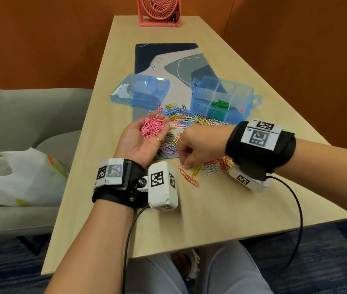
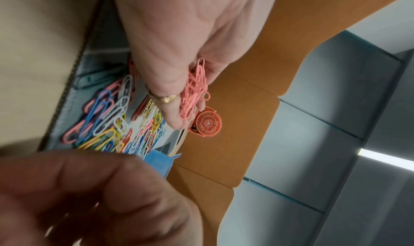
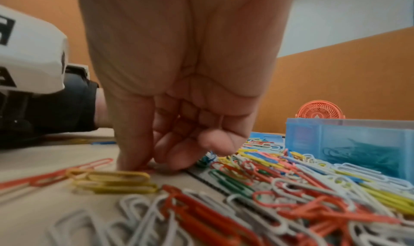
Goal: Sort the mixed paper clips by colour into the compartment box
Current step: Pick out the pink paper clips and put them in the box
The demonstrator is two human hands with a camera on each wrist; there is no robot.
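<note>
Paper clips [image 1: 186, 120], mixed colours: heaped mid-frame across mat [image 1: 168, 60] and table [image 1: 210, 209], just beside compartment box [image 1: 202, 107] at centre right. Green clips [image 1: 219, 103] in lower middle compartment. Left hand [image 1: 142, 139], left of centre: palm up, fingers relaxed, cradles pink clips [image 1: 152, 127]. Right hand [image 1: 200, 145], lower centre: curled, fingertips on table, pinches single pink clip [image 1: 181, 166].

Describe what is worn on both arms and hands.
No sleeves are worn. The left hand has a gold ring; its wrist carries a black strap with white marker tags and a white boxy camera printed with black square codes. At the right hand, the wrist wears a wide black band with white tags and a white camera. A black cable leaves each.
</note>
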